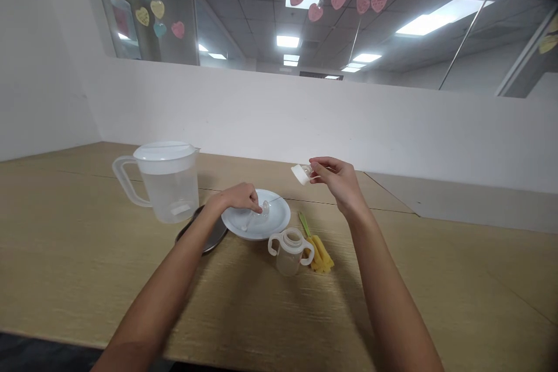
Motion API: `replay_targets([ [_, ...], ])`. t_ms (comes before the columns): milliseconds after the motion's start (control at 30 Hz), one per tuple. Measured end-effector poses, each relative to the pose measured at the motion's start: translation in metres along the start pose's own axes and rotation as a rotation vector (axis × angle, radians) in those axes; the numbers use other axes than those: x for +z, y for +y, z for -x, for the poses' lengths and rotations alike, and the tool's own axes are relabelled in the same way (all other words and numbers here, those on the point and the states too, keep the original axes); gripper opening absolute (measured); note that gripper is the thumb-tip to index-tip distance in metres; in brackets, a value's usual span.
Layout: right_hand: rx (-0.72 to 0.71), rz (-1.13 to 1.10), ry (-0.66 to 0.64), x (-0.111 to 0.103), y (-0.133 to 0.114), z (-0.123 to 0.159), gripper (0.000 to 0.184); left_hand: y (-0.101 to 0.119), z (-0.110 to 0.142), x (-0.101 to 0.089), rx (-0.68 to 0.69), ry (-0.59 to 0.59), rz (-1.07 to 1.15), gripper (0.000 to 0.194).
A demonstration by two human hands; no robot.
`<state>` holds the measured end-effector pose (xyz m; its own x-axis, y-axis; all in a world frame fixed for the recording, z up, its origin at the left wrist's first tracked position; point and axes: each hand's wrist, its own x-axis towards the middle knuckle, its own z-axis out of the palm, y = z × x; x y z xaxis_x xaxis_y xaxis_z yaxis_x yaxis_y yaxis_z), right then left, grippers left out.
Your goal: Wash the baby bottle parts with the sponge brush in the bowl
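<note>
My left hand [240, 196] reaches over a white plate [279, 226], its fingers pinched at a small clear piece [265, 207] whose exact kind I cannot make out. A thin whitish stick-like part [245, 225] lies beside it on the plate. Raised above the table, my right hand [337, 180] grips a bottle nipple with a white collar ring [300, 174], tilted with the ring to the left. In front of the plate stands a clear baby bottle with two handles [289, 258], upright and uncapped. Right beside it lies a yellow sponge brush with a green handle [319, 253].
A clear lidded pitcher [172, 186] stands at the left, its handle facing left. Partly under my left forearm is a dark round metal tray [213, 238]. A white wall [261, 116] with a window above it closes off the table's back.
</note>
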<state>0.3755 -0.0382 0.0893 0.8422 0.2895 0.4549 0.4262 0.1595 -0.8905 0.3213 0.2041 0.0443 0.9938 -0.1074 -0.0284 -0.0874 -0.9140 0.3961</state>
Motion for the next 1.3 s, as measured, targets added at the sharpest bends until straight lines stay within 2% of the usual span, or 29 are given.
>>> replay_targets([
  [400, 0.003, 0.047, -0.038, 0.007, 0.004, 0.0, 0.025, 0.022, -0.02, 0.047, -0.041, 0.035, -0.169, 0.019],
  [500, 0.011, 0.078, -0.067, 0.01, 0.008, 0.0, 0.024, 0.024, -0.021, 0.051, -0.036, 0.061, -0.182, 0.017],
  [633, 0.027, 0.136, -0.099, 0.014, 0.015, -0.001, 0.025, 0.026, -0.014, 0.034, 0.039, 0.1, -0.117, 0.02],
  [733, -0.005, 0.173, -0.123, 0.017, 0.02, -0.002, 0.027, 0.032, -0.005, 0.013, 0.117, 0.22, -0.013, 0.036],
  [833, -0.111, 0.268, -0.124, 0.024, 0.025, 0.0, 0.025, 0.043, 0.003, -0.001, 0.216, 0.352, 0.42, 0.047],
  [900, -0.189, 0.323, -0.117, 0.03, 0.026, 0.003, 0.023, 0.05, 0.005, -0.003, 0.262, 0.346, 0.732, 0.049],
  [967, -0.245, 0.343, -0.14, 0.036, 0.026, 0.007, 0.021, 0.055, 0.006, -0.002, 0.258, 0.33, 0.862, 0.047],
  [1100, -0.25, 0.258, -0.243, 0.04, 0.022, 0.013, 0.022, 0.057, 0.01, -0.004, 0.208, 0.438, 0.877, 0.049],
  [1200, -0.246, 0.178, -0.168, 0.039, 0.019, 0.012, 0.022, 0.058, 0.017, -0.011, 0.247, 0.51, 0.85, 0.053],
  [1300, -0.249, 0.128, -0.143, 0.038, 0.018, 0.011, 0.023, 0.06, 0.024, -0.016, 0.339, 0.481, 0.801, 0.057],
])
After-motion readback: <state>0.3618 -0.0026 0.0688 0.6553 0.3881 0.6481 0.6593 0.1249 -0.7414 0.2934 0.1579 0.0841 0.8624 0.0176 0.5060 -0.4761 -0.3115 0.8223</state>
